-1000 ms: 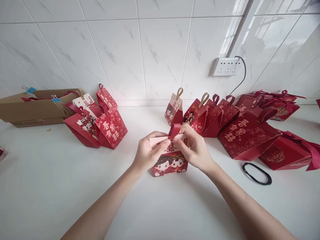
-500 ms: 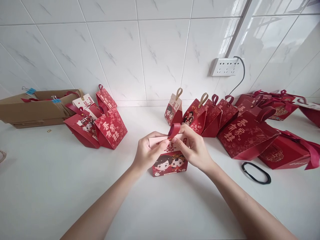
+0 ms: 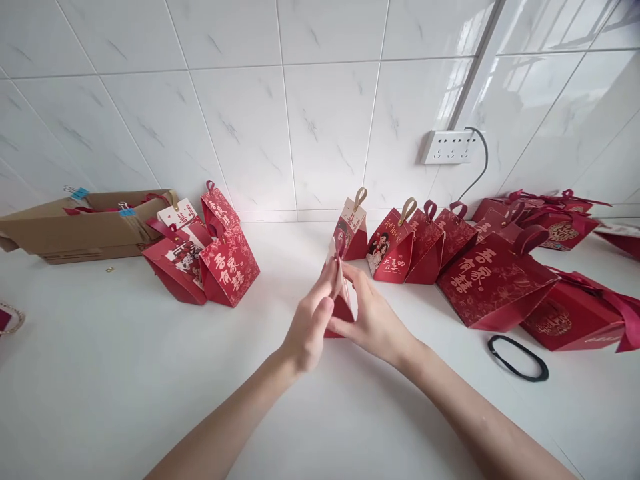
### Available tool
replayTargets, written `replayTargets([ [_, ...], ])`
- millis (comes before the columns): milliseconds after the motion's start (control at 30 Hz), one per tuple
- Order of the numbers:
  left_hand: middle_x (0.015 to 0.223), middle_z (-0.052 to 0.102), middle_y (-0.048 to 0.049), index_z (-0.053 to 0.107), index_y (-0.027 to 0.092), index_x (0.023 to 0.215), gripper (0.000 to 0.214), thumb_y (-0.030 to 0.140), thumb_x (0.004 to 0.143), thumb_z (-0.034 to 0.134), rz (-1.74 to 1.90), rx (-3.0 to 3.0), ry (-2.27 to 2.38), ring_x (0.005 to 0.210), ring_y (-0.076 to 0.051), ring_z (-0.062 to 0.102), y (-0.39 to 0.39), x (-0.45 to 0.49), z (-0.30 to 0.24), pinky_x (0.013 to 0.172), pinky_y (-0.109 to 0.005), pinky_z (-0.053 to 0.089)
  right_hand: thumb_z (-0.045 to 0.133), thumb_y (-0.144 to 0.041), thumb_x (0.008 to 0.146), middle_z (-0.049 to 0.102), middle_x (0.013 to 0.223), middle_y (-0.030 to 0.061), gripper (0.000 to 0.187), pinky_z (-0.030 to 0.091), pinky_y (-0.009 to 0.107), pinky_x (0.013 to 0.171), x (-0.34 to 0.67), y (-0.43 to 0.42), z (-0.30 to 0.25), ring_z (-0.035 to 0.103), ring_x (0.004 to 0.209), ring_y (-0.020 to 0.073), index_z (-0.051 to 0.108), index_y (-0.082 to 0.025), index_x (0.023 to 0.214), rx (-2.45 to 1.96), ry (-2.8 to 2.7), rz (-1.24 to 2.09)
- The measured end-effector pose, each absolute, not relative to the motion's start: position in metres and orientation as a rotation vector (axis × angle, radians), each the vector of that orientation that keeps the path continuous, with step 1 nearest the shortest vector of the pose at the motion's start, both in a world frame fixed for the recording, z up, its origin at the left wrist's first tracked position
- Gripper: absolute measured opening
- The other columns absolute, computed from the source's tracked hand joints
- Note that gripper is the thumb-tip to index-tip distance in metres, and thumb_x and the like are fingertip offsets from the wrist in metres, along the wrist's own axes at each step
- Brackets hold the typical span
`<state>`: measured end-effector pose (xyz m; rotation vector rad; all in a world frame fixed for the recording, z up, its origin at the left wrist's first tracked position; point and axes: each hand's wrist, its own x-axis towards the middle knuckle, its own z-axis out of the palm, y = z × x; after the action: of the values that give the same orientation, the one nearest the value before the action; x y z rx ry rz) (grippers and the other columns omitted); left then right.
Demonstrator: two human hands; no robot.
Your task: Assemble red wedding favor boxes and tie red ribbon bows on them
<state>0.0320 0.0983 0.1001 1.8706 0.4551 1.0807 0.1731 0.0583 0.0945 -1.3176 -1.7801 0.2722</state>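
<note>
A small red gift box (image 3: 341, 308) with a pale top flap stands on the white counter (image 3: 125, 373), turned edge-on between my hands. My left hand (image 3: 313, 327) presses its left face, fingers closed against it. My right hand (image 3: 373, 317) holds the right face, fingers lying along the box. The printed front of the box is hidden from view.
A row of finished red gift boxes (image 3: 395, 243) stands behind, with larger red bags (image 3: 493, 280) to the right. More red bags (image 3: 223, 257) and a cardboard box (image 3: 75, 227) sit at left. A black loop (image 3: 517, 348) lies at right. A wall socket (image 3: 447, 147) is above.
The box has been turned about a quarter turn, so its printed front no longer faces me. Both hands shifted from pinching the top ribbon to gripping its sides. My view tilted slightly.
</note>
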Motion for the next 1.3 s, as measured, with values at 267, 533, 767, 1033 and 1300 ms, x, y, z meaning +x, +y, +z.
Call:
replayTargets([
  [267,0.127,0.053,-0.0093,0.056,0.022,0.117,0.034,0.030,0.084,0.056,1.540,1.800,0.792,0.121,-0.023,0.049,0.117,0.024,0.099,0.090,-0.033,0.049,0.050,-0.021,0.078,0.064,0.091,0.0038,0.024,0.051,0.033,0.072,0.179,0.058,0.107,0.061,0.081,0.0190,0.054,-0.020,0.101,-1.192,-1.315,0.742],
  [533,0.085,0.068,-0.0064,0.061,0.014,0.092,0.031,0.040,0.076,0.066,1.020,1.498,0.637,0.080,-0.019,0.065,0.111,0.027,0.108,0.069,-0.028,0.053,0.058,-0.034,0.077,0.062,0.077,0.0012,0.018,0.048,0.027,0.060,0.181,0.054,0.110,0.058,0.067,0.0162,0.056,-0.019,0.088,-1.127,-1.236,0.845],
  [767,0.078,0.067,-0.0022,0.062,0.016,0.084,0.019,0.033,0.076,0.065,1.058,1.662,0.656,0.074,-0.015,0.062,0.107,0.030,0.107,0.064,-0.022,0.049,0.063,-0.050,0.075,0.051,0.060,-0.0017,0.035,0.035,0.022,0.047,0.183,0.056,0.113,0.044,0.053,0.0098,0.054,-0.017,0.070,-1.208,-1.238,0.808],
  [1033,0.078,0.066,-0.0027,0.062,0.017,0.085,0.023,0.037,0.075,0.065,1.042,1.678,0.636,0.073,-0.016,0.063,0.109,0.028,0.106,0.062,-0.022,0.049,0.065,-0.045,0.075,0.051,0.060,-0.0024,0.031,0.036,0.020,0.046,0.183,0.056,0.112,0.044,0.052,0.0085,0.055,-0.017,0.071,-1.167,-1.309,0.784],
  [1300,0.071,0.067,-0.0012,0.064,0.017,0.079,0.019,0.036,0.079,0.063,1.148,1.847,0.667,0.064,-0.012,0.061,0.103,0.029,0.107,0.057,-0.019,0.047,0.067,-0.037,0.076,0.065,0.092,0.0043,0.026,0.052,0.026,0.061,0.190,0.049,0.124,0.062,0.080,0.0161,0.064,-0.021,0.096,-1.057,-1.365,0.719],
])
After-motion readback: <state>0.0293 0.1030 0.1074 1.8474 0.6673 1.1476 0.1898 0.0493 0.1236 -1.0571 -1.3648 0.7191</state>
